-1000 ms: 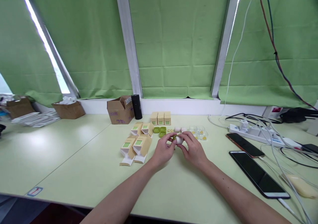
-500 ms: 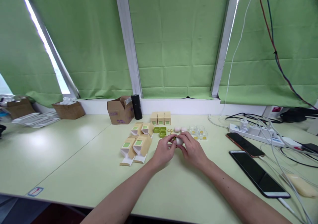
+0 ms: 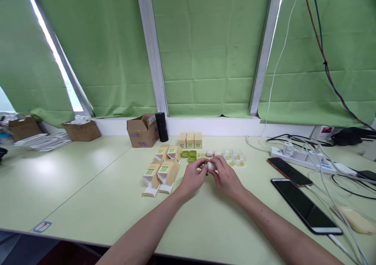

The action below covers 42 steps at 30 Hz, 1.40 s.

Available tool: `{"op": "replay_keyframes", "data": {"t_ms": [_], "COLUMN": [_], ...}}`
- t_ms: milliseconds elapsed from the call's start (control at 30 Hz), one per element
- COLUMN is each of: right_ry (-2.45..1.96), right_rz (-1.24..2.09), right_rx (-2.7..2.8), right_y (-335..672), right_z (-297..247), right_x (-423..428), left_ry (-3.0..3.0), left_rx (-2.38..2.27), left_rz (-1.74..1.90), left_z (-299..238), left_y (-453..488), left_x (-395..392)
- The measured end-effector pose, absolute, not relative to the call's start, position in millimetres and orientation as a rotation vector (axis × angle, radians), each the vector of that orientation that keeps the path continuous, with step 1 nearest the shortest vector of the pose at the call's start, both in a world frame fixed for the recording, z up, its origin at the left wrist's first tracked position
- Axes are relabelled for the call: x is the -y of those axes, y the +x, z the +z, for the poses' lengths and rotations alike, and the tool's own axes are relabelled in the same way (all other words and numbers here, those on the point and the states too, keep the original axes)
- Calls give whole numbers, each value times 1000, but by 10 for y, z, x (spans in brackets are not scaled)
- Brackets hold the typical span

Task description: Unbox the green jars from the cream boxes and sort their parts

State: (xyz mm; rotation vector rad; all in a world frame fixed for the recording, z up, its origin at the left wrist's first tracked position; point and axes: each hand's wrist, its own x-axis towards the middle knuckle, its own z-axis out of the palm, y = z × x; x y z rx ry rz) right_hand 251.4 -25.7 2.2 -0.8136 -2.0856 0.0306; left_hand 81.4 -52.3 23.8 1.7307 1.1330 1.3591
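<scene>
My left hand (image 3: 193,177) and my right hand (image 3: 225,177) meet above the table, fingers closed around a small white rounded piece (image 3: 211,166). A bit of green shows at its left end, by my left fingertips; its exact kind is too small to make out. Just beyond the hands lie green square cups (image 3: 192,156), tiny yellow pieces (image 3: 201,155), two pale pink pieces (image 3: 209,153) and clear round containers (image 3: 235,157) with yellow inside. To the left, several opened kraft boxes (image 3: 168,171) with green labels lie with flaps out.
Three closed kraft boxes (image 3: 190,140) stand behind. A cardboard carton (image 3: 143,130) and a black cylinder (image 3: 161,127) are at the back left. On the right lie two phones (image 3: 305,205), a power strip (image 3: 302,157) with tangled cables, and a cream-coloured object (image 3: 354,219).
Both hands stay in place around the white piece, with only a slight shift of the fingers and of the piece. Everything else stands as before.
</scene>
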Motion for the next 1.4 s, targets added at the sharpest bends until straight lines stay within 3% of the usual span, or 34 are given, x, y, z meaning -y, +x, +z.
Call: {"op": "replay_keyframes", "data": {"t_ms": [233, 567, 867, 967, 1167, 1400], "right_ry": [-769, -791, -669, -628, -609, -697], "right_rz": [218, 503, 1316, 1439, 1456, 1173], "right_rx": [1967, 1761, 993, 900, 923, 1147], "right_y": [2588, 2517, 2633, 2622, 2601, 2636], "right_z": [61, 103, 136, 130, 198, 283], "right_x": [258, 277, 76, 91, 153, 68], "left_ry": [2037, 1884, 1730, 1678, 1573, 1576], "left_rx": [-1270, -1277, -1337, -1307, -1287, -1357], "left_rz": [1301, 1378, 1464, 1500, 1581, 1634], "left_z": [251, 187, 183, 213, 218, 212], "left_y": [706, 722, 644, 646, 617, 609], "left_x": [569, 497, 404, 408, 382, 380]}}
